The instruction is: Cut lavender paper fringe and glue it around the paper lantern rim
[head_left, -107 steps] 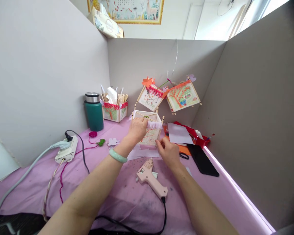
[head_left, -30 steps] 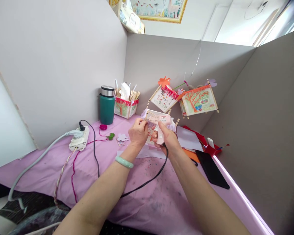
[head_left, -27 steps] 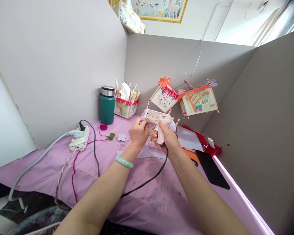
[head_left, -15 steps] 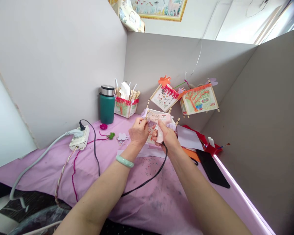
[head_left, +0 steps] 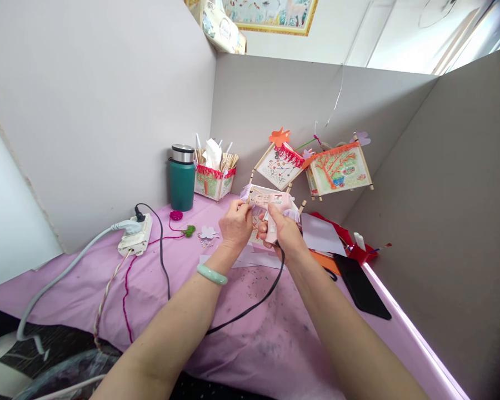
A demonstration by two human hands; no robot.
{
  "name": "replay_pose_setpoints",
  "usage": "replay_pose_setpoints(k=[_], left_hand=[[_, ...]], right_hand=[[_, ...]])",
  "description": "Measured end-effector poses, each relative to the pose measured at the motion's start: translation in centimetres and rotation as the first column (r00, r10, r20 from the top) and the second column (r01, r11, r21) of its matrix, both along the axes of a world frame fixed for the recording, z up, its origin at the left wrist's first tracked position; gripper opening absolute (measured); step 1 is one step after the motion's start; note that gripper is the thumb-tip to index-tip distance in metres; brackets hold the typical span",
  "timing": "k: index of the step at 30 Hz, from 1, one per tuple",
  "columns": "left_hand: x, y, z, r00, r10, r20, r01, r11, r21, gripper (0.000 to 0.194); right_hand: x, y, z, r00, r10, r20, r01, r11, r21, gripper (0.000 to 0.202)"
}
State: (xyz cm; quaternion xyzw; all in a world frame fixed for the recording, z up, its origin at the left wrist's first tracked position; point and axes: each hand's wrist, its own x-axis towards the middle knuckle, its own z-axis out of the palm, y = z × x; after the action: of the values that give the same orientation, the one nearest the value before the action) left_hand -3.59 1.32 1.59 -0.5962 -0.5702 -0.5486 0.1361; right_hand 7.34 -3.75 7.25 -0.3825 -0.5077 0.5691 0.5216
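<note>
**Glue gun held against a small paper lantern over the purple table**

Head view: The right hand (head_left: 284, 232) is gripping a pink glue gun (head_left: 270, 210), its fingers wrapped fully around the handle, with the nozzle pointing left along the top edge of a small paper lantern (head_left: 258, 222). The lantern is standing on the purple table cover (head_left: 241, 333), mid-table, just in front of the two hands, its lilac fringe (head_left: 291, 214) showing beside the right thumb. The left hand (head_left: 234, 225) is closing its fingertips in a pinch at the lantern's upper left corner, right by the gun's nozzle; what exactly lies between the fingertips is too small to tell. A green bangle (head_left: 211, 274) is sitting on the left wrist. The gun's black cord (head_left: 250, 308) is trailing from under the right hand, down across the cover and then up to a white power strip (head_left: 135, 235) at the left. Behind the hands, a green flask (head_left: 181, 179) is standing next to a fringed box of sticks (head_left: 214, 176), and two finished lanterns (head_left: 316, 166) are hanging by the back partition. A black phone (head_left: 360, 286) is lying to the right, near red and orange paper (head_left: 329, 261).
</note>
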Motion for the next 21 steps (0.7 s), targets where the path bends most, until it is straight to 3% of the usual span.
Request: replay_pose_setpoints(k=[15, 21], left_hand=[[0.0, 0.2, -0.2, 1.000, -0.002, 0.018, 0.002, 1.000, 0.016, 0.016], [-0.1, 0.0, 0.1, 0.998, -0.034, 0.054, 0.033, 0.999, 0.014, 0.015]], right_hand=[[-0.3, -0.3, 0.1, 0.995, -0.063, 0.077, 0.063, 0.998, 0.001, 0.039], [1.1, -2.3, -0.4, 0.954, -0.172, 0.246, 0.123, 0.972, 0.202, 0.045]])
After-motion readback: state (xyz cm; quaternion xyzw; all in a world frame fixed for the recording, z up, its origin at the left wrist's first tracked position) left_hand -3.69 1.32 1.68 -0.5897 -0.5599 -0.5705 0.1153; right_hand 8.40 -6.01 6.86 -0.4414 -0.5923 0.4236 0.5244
